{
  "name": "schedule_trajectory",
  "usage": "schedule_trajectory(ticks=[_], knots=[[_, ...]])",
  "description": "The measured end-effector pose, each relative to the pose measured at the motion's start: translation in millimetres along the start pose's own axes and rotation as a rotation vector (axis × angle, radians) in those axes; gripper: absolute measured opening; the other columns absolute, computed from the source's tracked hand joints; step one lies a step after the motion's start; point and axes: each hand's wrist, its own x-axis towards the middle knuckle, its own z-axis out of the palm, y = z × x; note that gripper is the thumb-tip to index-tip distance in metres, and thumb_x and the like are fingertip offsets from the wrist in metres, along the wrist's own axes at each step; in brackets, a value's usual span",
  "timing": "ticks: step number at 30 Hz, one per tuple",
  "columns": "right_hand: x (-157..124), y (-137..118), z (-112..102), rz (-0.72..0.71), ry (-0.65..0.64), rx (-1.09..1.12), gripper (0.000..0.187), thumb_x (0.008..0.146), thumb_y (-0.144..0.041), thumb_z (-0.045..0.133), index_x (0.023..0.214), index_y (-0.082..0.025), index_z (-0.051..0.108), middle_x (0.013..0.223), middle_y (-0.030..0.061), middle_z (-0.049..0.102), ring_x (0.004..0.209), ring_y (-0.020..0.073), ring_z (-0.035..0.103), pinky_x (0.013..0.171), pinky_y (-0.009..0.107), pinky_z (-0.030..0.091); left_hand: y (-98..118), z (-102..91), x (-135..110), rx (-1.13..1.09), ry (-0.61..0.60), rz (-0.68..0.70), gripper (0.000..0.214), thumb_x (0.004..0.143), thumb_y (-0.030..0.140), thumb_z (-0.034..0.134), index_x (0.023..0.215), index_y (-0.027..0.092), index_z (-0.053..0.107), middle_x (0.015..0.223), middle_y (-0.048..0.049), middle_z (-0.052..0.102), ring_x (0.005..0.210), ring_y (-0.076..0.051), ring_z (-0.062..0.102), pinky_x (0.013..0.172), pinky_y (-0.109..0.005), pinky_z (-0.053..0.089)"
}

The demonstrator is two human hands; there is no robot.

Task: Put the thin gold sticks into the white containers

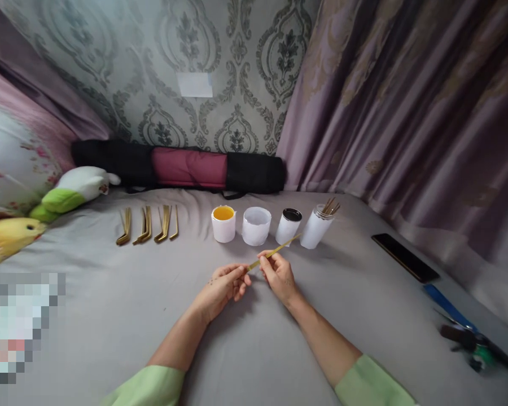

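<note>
Yellow stick (273, 252) sits pinched between both my hands over the grey sheet (110, 304): left hand (224, 287) grips its near end, right hand (279, 276) its middle; my fingers hide part, and its tip crosses the black-topped cup (288, 226)

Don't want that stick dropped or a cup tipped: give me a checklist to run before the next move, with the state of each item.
1. Stick held by both hands, left hand and right hand: ok.
2. Four cups upright: yellow cup, wide white cup, black-topped cup, cup with sticks: ok.
3. Stick tip clear of black-topped cup: cannot tell.
4. Bent gold straws lying apart from the hands: ok.
5. Phone away from the hands: ok.
</note>
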Motion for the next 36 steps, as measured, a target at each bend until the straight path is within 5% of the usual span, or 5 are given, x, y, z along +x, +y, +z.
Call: schedule_trajectory(ticks=[36], knots=[[18.1, 5.6, -26.2, 0.038, 0.292, 0.261, 0.024, 0.073, -0.040, 0.052, 0.081, -0.018, 0.054, 0.058, -0.0048, 0.047, 0.042, 0.0043, 0.041, 0.036, 0.016, 0.032, 5.5, -7.6, -2.8, -0.080, 0.067, -0.060, 0.017, 0.074, 0.019, 0.055, 0.087, 0.008, 0.055, 0.065, -0.0044, 0.057, 0.047, -0.006, 0.047, 0.039, -0.016, 0.034]])
